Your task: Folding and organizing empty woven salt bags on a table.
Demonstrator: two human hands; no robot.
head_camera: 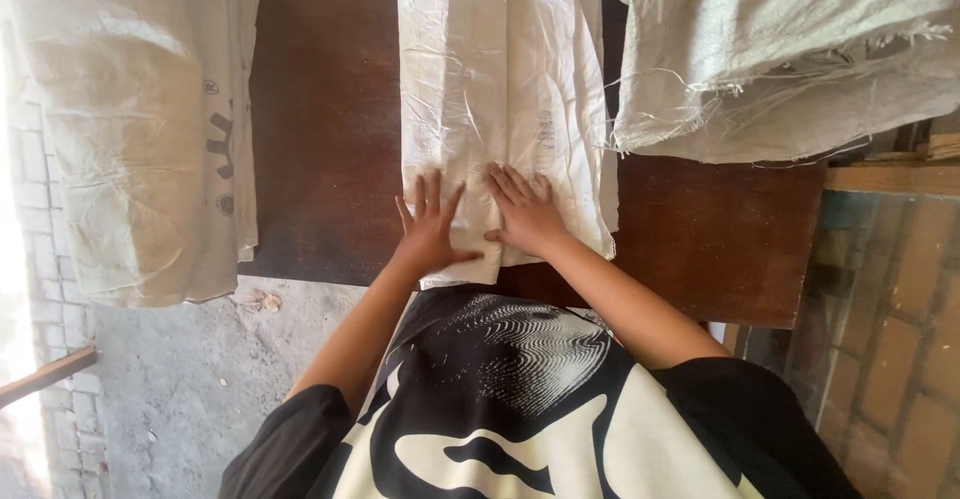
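A folded white woven sack (500, 89) lies lengthwise on a dark brown table (320, 109), its near end at the table's front edge. My left hand (432, 229) rests flat on the sack's near left corner, fingers spread. Beside it, my right hand (525, 211) presses flat on the near end of the same sack, fingers spread and pointing away from me. Both palms lie on the fabric and neither hand grips it.
A pile of white woven sacks (140, 129) hangs over the table's left side. Another heap of greyish sacks (790, 49) with frayed edges sits at the right. Concrete floor (170, 399) lies below left, a brick wall (900, 339) at right.
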